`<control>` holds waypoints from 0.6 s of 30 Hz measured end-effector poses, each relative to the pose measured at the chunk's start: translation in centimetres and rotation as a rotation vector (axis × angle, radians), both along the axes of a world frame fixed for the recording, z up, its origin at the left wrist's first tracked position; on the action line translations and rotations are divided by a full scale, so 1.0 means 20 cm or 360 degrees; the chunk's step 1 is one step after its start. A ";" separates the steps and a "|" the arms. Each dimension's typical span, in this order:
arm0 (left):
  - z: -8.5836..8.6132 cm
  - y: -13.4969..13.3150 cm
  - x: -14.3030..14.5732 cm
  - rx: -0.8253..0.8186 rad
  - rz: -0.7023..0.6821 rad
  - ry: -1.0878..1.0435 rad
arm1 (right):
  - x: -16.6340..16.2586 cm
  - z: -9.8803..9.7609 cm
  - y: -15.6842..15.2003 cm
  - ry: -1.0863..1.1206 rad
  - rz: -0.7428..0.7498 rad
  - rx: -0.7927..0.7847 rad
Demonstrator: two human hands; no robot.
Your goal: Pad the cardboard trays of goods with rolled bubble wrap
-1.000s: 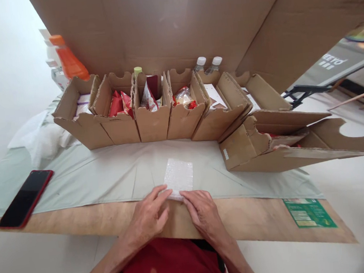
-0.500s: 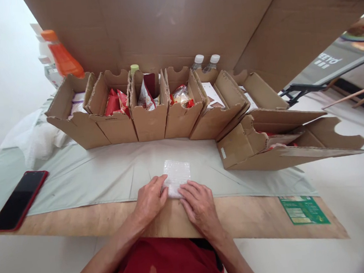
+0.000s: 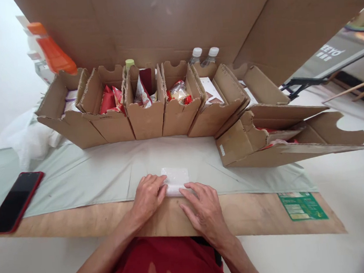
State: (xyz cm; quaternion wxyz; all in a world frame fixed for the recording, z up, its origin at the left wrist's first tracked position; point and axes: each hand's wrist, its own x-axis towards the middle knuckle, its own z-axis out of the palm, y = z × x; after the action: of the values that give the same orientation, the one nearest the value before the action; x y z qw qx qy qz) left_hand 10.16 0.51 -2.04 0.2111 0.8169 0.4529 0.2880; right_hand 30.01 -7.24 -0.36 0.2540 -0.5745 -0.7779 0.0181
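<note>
In the head view, I bend over a small sheet of bubble wrap [image 3: 175, 179] at the front of a desk [image 3: 103, 221], my forearms reaching in from either side. The sheet lies between my two hands, its near edge close to where the pale green cloth [image 3: 108, 175] ends and bare wood begins.

My left grip [image 3: 147, 195] sits at the sheet's left edge, thumb and forefinger close together there; whether they pinch the plastic or merely press on it, I cannot tell. My right grip [image 3: 206, 205] is spread, fingertips at the sheet's right side near the close corner, the thumb held apart from them over the wood.

The work looks partly done, in my judgement: the near end appears doubled over into a thicker band, while the stretch beyond it lies flat and seems to be what is left. How many layers the band holds is too small to tell. No tape or tie shows on it.

Behind the sheet stands a row of cardboard boxes [image 3: 147, 122], apart from my hands, with packets visible inside several; an angled box [image 3: 242, 158] stands to the right, also holding something red. A phone [image 3: 16, 202] lies well to the left, and a green label [image 3: 302, 206] lies on the wood at the right.
</note>
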 end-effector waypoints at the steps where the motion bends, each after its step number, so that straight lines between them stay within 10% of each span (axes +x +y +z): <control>1: 0.00 0.01 0.00 -0.0003 0.0043 -0.0024 | 0.00 -0.01 0.02 -0.0036 0.0021 0.0001; 5: 0.04 -0.06 -0.05 -0.0079 0.0211 -0.0185 | 0.01 -0.05 0.11 0.0083 -0.0024 0.0015; 12: 0.14 -0.23 -0.01 -0.1343 0.0136 -0.1194 | -0.08 0.01 0.04 0.0948 -0.0090 -0.0396; 18: 0.20 -0.23 0.06 -0.1175 -0.0006 -0.0946 | 0.03 0.10 -0.05 0.1195 -0.0171 -0.0460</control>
State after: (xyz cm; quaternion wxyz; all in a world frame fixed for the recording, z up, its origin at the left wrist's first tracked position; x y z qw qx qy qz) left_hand 11.45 -4.15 1.95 0.6084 0.5702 0.4436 0.3286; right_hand 30.69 -8.16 1.67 0.4378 -0.5976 -0.5892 0.3226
